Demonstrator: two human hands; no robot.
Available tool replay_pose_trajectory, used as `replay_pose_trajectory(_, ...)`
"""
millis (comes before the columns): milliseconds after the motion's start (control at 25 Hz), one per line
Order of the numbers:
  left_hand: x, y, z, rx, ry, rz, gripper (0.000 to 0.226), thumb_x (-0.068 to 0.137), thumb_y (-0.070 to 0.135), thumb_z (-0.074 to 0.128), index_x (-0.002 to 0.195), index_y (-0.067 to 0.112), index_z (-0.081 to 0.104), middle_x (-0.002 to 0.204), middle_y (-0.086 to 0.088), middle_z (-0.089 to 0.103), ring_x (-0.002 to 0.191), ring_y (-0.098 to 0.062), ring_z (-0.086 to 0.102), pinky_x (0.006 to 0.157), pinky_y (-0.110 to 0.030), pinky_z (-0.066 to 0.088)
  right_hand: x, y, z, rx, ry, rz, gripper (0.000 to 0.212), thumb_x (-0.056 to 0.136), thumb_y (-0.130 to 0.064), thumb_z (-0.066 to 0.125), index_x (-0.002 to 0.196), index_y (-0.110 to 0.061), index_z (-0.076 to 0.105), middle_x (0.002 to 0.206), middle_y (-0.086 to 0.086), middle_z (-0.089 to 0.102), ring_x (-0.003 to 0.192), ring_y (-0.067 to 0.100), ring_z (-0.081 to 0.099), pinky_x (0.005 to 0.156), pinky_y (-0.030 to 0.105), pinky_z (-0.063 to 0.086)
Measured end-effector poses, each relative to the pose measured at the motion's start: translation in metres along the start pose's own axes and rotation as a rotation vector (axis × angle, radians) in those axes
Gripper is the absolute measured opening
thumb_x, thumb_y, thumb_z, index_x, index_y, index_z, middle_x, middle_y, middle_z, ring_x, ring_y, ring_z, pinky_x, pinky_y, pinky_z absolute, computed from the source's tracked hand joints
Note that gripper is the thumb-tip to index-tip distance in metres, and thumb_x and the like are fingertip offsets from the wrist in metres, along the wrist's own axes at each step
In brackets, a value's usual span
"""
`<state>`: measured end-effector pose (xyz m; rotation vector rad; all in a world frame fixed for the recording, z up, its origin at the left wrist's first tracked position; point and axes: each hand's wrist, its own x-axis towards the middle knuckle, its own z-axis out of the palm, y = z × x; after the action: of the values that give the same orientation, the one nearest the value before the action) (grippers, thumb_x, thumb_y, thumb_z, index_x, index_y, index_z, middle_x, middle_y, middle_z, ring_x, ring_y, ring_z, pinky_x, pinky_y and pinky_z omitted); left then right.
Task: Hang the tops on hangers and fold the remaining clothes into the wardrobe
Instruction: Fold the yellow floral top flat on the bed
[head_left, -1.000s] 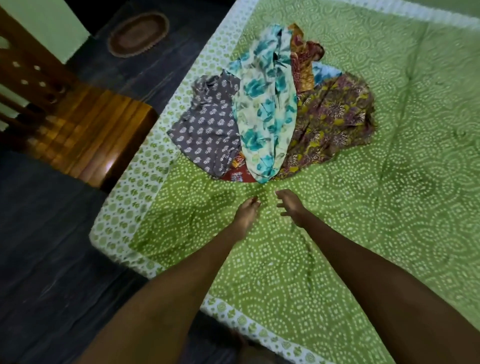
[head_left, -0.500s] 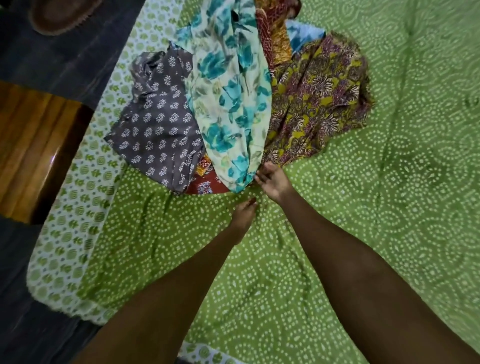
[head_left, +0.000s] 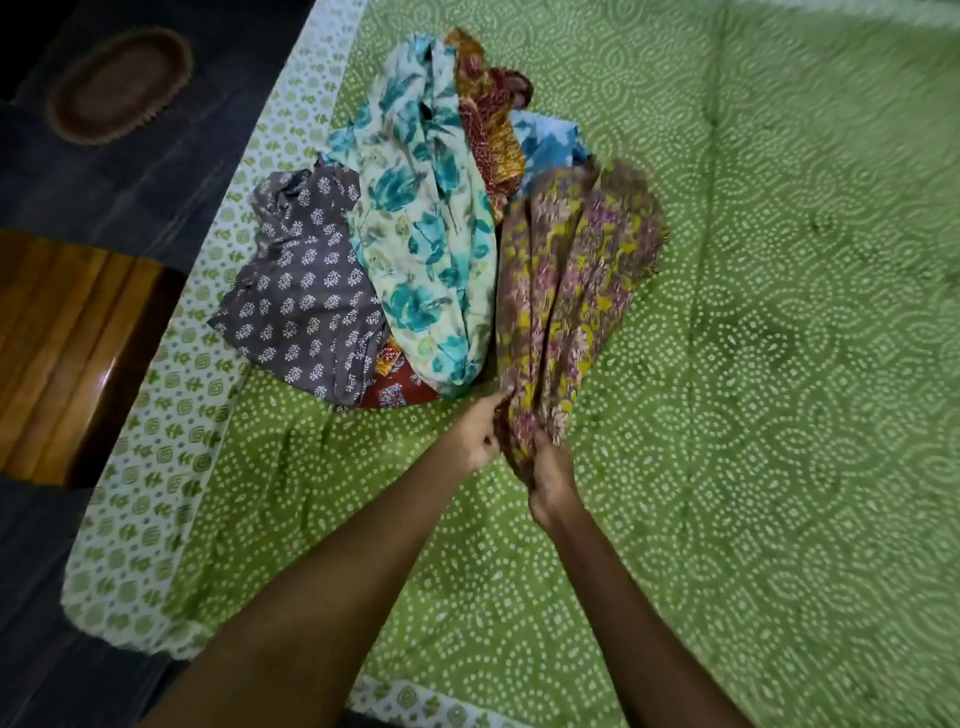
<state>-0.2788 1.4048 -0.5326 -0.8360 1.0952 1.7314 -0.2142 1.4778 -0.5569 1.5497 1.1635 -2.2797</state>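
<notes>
Gripping the yellow garment (head_left: 571, 291) by its near end, left hand (head_left: 475, 434) and right hand (head_left: 550, 475) fingers curled into it, I'd say barely started: pile (head_left: 415, 234) on bed (head_left: 779, 467), nothing hung or folded.

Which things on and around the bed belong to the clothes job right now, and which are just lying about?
Part of the job:
- yellow-purple floral garment, gripped by the left hand and right hand
- teal floral garment
- grey printed top
- red-orange printed cloth
- blue cloth

Just lying about:
- green bedsheet
- oval mat
- wooden chair
</notes>
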Motion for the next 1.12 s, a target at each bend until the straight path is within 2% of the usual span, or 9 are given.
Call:
replay_pose_trajectory(160,-0.050,-0.040,-0.004,0.016,-0.048,-0.051,0.042,0.101,0.018,0.032,0.085,-0.001,0.066,0.072,-0.011,0.072,0.062,-0.017,0.069,0.066,-0.031,0.057,-0.053,0.004,-0.051,0.367,-0.228,0.035,0.072,0.047,-0.027,0.091,0.111,-0.002,0.068,0.114,0.016,0.066,0.101,0.024,0.065,0.088,0.035,0.053)
replay_pose_trajectory(320,-0.113,-0.083,-0.002,-0.215,-0.156,0.021,0.054,0.101,0.030,0.030,0.092,-0.001,0.072,0.093,-0.015,0.072,0.082,-0.023,0.070,0.073,-0.029,0.058,-0.111,-0.009,-0.057,0.630,-0.270,0.063,0.012,0.070,-0.011,0.074,0.074,0.000,0.075,0.086,0.017,0.073,0.074,0.024,0.071,0.063,0.039,0.058)
replay_pose_trajectory(400,-0.135,-0.093,-0.007,-0.294,-0.086,0.058,0.050,0.100,0.029,0.031,0.088,0.002,0.071,0.080,-0.012,0.072,0.069,-0.020,0.070,0.057,-0.026,0.057,-0.134,-0.019,-0.054,0.605,-0.269,0.053,0.028,0.083,-0.025,0.065,0.080,0.001,0.075,0.089,0.020,0.071,0.077,0.029,0.071,0.064,0.045,0.057)
replay_pose_trajectory(480,-0.159,-0.087,-0.014,-0.385,0.006,0.112,0.038,0.099,0.021,0.032,0.081,0.007,0.063,0.057,-0.007,0.067,0.048,-0.014,0.064,0.041,-0.020,0.049,-0.159,-0.033,-0.049,0.578,-0.387,0.025,0.056,0.060,-0.028,0.085,0.103,0.003,0.068,0.105,0.025,0.067,0.092,0.036,0.068,0.077,0.054,0.053)
replay_pose_trajectory(720,-0.210,-0.047,-0.006,-0.488,-0.096,0.243,0.060,0.103,0.015,0.028,0.062,0.003,0.071,0.056,-0.010,0.067,0.045,-0.017,0.064,0.039,-0.022,0.051,-0.214,-0.085,-0.030,0.414,-0.614,-0.073,0.088,0.034,-0.014,0.095,0.113,-0.002,0.059,0.104,0.024,0.066,0.096,0.036,0.064,0.077,0.058,0.053)
replay_pose_trajectory(840,-0.226,-0.038,0.008,-0.408,-0.150,0.270,0.045,0.102,0.024,0.027,0.091,0.003,0.065,0.080,-0.012,0.072,0.068,-0.027,0.068,0.055,-0.035,0.057,-0.237,-0.105,-0.022,0.391,-0.691,-0.156,0.092,0.048,-0.037,0.091,0.123,0.000,0.055,0.119,0.022,0.059,0.111,0.035,0.056,0.094,0.057,0.043)
replay_pose_trajectory(960,-0.245,-0.033,0.011,-0.275,-0.226,0.239,0.041,0.101,0.028,0.029,0.098,0.005,0.063,0.099,-0.012,0.068,0.082,-0.028,0.065,0.068,-0.039,0.057,-0.248,-0.104,-0.020,0.448,-0.679,-0.263,0.063,0.041,-0.029,0.092,0.095,-0.003,0.072,0.099,0.017,0.071,0.090,0.031,0.069,0.078,0.050,0.054)
replay_pose_trajectory(1040,-0.258,-0.037,0.005,0.075,-0.277,0.196,0.036,0.102,0.023,0.033,0.091,0.007,0.063,0.093,-0.010,0.069,0.075,-0.018,0.066,0.069,-0.030,0.056,-0.248,-0.106,-0.016,0.452,-0.542,-0.256,0.047,0.040,-0.015,0.089,0.082,-0.003,0.071,0.083,0.017,0.071,0.074,0.030,0.070,0.063,0.052,0.056)
replay_pose_trajectory(1120,-0.256,-0.047,-0.013,0.619,-0.227,0.113,0.030,0.100,0.011,0.038,0.079,0.008,0.059,0.070,-0.004,0.065,0.049,-0.007,0.060,0.047,-0.018,0.050,-0.265,-0.116,-0.004,0.427,-0.464,-0.241,0.013,0.072,-0.014,0.067,0.069,-0.001,0.069,0.072,0.018,0.069,0.066,0.030,0.070,0.055,0.051,0.056)
